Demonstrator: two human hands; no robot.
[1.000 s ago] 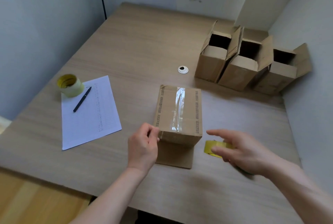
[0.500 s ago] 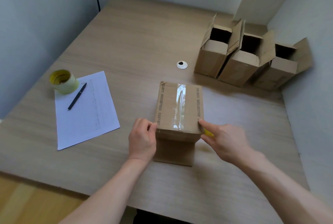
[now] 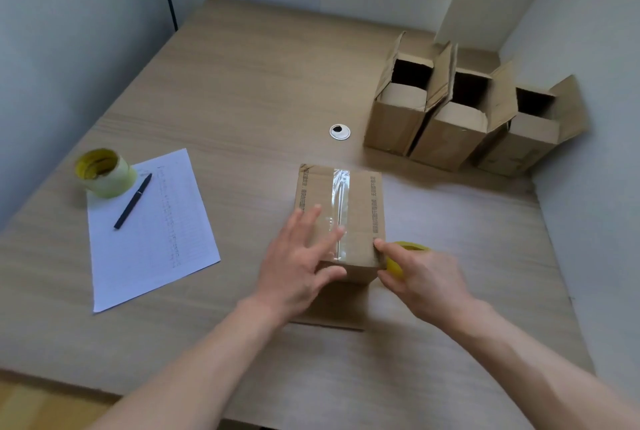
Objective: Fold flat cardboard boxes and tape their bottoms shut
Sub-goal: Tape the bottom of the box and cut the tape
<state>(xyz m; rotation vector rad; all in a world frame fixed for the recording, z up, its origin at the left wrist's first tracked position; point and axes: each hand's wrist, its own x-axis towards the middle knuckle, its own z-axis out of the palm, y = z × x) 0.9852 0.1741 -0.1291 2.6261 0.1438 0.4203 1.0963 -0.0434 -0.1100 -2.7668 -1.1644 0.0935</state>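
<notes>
A small cardboard box (image 3: 363, 201) stands upside down in the middle of the table, its bottom facing up with a strip of clear tape (image 3: 341, 187) along the seam. My left hand (image 3: 299, 263) lies flat on the near part of that bottom, fingers spread over the tape, thumb against the near side. My right hand (image 3: 419, 277) touches the box's near right corner with its fingertips. A yellow tape roll (image 3: 410, 249) lies just behind that hand, partly hidden by it. A flap of the box lies flat on the table below my left wrist.
Three folded boxes (image 3: 460, 114) with open tops stand in a row at the far right by the wall. At the left lie a sheet of paper (image 3: 152, 235), a black pen (image 3: 133, 201) and a second yellow tape roll (image 3: 104, 171). A round white grommet (image 3: 339, 132) sits mid-table.
My left hand has moved from the box's left side up onto its taped bottom and spread flat. My right hand came in from the tape roll to the box's right corner.
</notes>
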